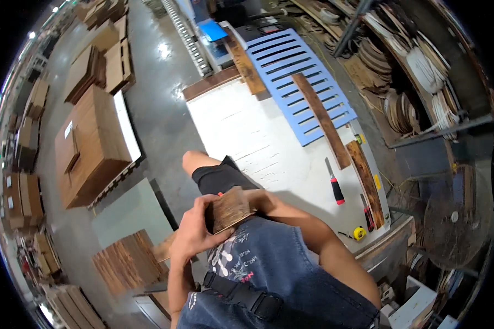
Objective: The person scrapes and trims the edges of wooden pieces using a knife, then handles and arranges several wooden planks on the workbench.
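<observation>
A short wood-grain board point(229, 211) is held tilted in front of my chest. My left hand point(198, 226) grips its left side, with the thumb along the lower edge and the fingers over the top. At the board's right edge is my right hand point(256, 200), closed against it, its fingers mostly hidden behind. A small orange-red bit point(220, 194) shows past the far edge; what it belongs to is hidden. On the white worktable point(230, 126) to the right lie a red-and-black-handled knife point(336, 186), another red-handled tool point(367, 213) and a yellow tape measure point(359, 233).
Dark wood strips point(321, 118) lie across a blue slatted panel point(291, 77) and along the table's right edge. Stacked brown boards point(96, 145) stand on the floor at left, more wood-grain panels point(127, 260) nearer. Shelves with coiled edging point(403, 109) and a fan point(454, 216) are at right.
</observation>
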Tool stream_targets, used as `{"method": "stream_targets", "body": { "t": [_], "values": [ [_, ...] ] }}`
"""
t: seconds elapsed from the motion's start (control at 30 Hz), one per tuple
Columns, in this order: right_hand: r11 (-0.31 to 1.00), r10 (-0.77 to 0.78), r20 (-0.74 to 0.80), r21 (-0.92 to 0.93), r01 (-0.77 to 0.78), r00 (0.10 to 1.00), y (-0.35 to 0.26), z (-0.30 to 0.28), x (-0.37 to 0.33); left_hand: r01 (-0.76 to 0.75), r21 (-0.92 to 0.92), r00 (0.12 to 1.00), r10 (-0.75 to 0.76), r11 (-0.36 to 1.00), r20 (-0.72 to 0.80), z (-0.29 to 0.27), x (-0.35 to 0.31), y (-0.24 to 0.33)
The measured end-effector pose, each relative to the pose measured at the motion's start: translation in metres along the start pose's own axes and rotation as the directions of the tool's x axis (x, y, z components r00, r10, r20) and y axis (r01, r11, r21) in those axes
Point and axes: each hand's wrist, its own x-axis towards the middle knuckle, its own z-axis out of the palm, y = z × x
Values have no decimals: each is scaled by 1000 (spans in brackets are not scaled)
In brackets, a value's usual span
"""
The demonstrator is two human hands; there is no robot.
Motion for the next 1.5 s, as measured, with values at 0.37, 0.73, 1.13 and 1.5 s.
{"method": "stream_targets", "body": {
  "t": [0.37, 0.73, 1.13, 1.5],
  "values": [
    [234, -536, -843, -103, -967, -40, 111, -103, -273, -465, -410, 587, -73, 785, -806, 50, -35, -98],
    [932, -95, -779, -288, -219, 620, -19, 19, -73, -533, -435, 576, -65, 726, -815, 56, -22, -115],
    [-7, -351, -92, -995, -101, 932, -91, 149, -6, -321, -120, 453, 41, 940, -891, 60, -43, -88],
    [-16, -465, -143, -985, -170, 873, -87, 147, 9, -370, -110, 415, 58, 922, -908, 63, -63, -93]
  ]
}}
